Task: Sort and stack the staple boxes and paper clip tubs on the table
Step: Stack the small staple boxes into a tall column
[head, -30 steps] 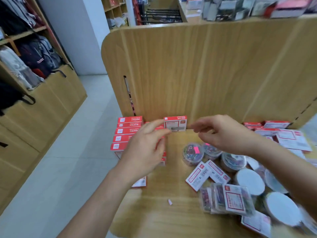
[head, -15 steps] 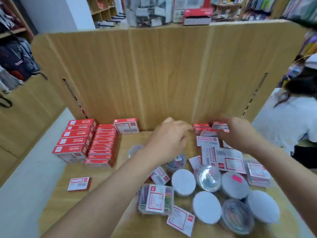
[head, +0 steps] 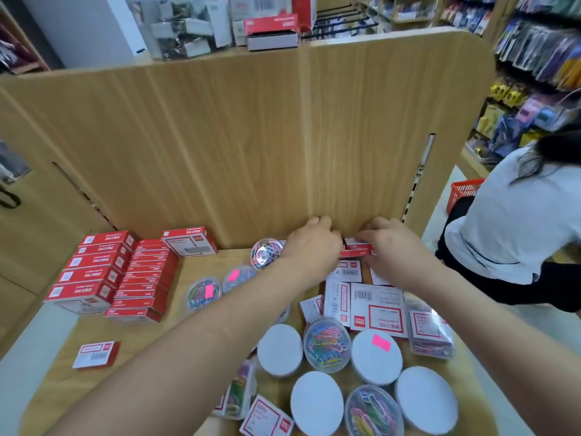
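Red staple boxes stand in two neat stacks [head: 94, 269] at the table's left, with one more box [head: 190, 242] behind them against the wooden panel. At the back right, my left hand [head: 311, 243] and my right hand [head: 390, 243] close from both sides on a small pile of red staple boxes [head: 356, 248]. Round clear tubs of coloured paper clips [head: 327, 344] and white-lidded tubs [head: 279, 349] crowd the near right of the table. A single staple box [head: 96, 354] lies flat at the near left.
A tall wooden panel [head: 251, 146] walls the back of the table [head: 151, 350]. White-and-red flat packs [head: 377, 309] lie among the tubs. A person in a white top [head: 509, 228] bends over at the right beside a red basket [head: 462, 193].
Both hands left the staple box at the back left and moved right to the red boxes at the back right. My view swung right and drew closer.
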